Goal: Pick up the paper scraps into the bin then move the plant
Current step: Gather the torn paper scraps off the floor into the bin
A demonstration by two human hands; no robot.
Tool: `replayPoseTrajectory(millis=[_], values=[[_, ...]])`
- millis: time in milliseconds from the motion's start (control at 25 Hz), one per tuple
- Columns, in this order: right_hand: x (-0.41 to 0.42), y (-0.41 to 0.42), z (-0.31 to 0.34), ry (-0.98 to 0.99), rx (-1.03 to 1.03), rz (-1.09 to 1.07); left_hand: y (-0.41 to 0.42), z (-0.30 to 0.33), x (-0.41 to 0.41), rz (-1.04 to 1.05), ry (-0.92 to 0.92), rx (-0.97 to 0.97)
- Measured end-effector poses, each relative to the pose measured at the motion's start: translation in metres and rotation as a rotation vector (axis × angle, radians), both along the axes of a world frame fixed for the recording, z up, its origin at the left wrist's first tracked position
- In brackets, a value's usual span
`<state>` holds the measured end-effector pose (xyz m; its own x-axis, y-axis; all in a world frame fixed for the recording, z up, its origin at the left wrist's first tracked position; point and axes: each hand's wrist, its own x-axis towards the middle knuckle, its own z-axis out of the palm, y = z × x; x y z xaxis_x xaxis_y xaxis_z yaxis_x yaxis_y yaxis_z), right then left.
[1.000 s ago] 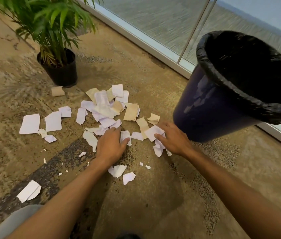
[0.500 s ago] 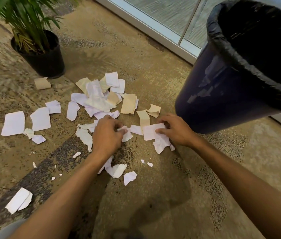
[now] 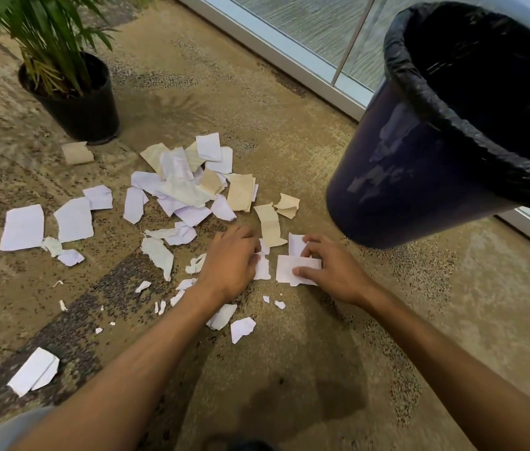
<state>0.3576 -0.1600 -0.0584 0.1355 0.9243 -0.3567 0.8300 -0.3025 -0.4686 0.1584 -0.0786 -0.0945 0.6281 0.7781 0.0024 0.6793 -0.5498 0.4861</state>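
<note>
White and tan paper scraps (image 3: pixel 188 187) lie scattered over the carpet in front of me. My left hand (image 3: pixel 232 265) is curled over small white scraps (image 3: pixel 262 266) at the near edge of the pile and pinches them. My right hand (image 3: pixel 332 271) holds a larger white scrap (image 3: pixel 293 268) between thumb and fingers, low on the floor. A dark blue bin (image 3: pixel 397 177) with a black liner (image 3: pixel 472 131) stands at the right, just beyond my right hand. The plant (image 3: pixel 45 34) in its black pot (image 3: pixel 84 115) stands at the far left.
A window frame (image 3: pixel 289 56) with glass runs along the floor behind the bin. More scraps lie apart from the pile: big white ones (image 3: pixel 22 227) at the left, a folded one (image 3: pixel 34 371) near my left forearm, a tan one (image 3: pixel 78 153) by the pot.
Both hands have drawn toward me and closer together, dragging white scraps with them. The view has swung, so the bin looms larger at the right.
</note>
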Motion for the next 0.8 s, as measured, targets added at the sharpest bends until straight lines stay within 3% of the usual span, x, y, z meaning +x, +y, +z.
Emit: replayPoseTrajectory(millis=[240, 400, 520, 600, 800], values=[[-0.013, 0.001, -0.004, -0.063, 0.083, -0.008, 0.002, 0.002, 0.003, 0.087, -0.115, -0.027], [-0.004, 0.002, -0.001, 0.264, 0.185, -0.24, 0.004, 0.002, 0.004, 0.267, -0.223, -0.173], [0.007, 0.007, -0.002, 0.344, 0.252, -0.426, 0.002, 0.005, 0.007, 0.298, -0.187, -0.178], [0.007, 0.009, -0.006, 0.264, 0.197, -0.43, -0.002, 0.007, 0.009, 0.254, -0.1, -0.145], [0.002, 0.011, -0.01, -0.127, 0.059, -0.174, -0.014, 0.011, 0.016, 0.212, 0.133, 0.027]])
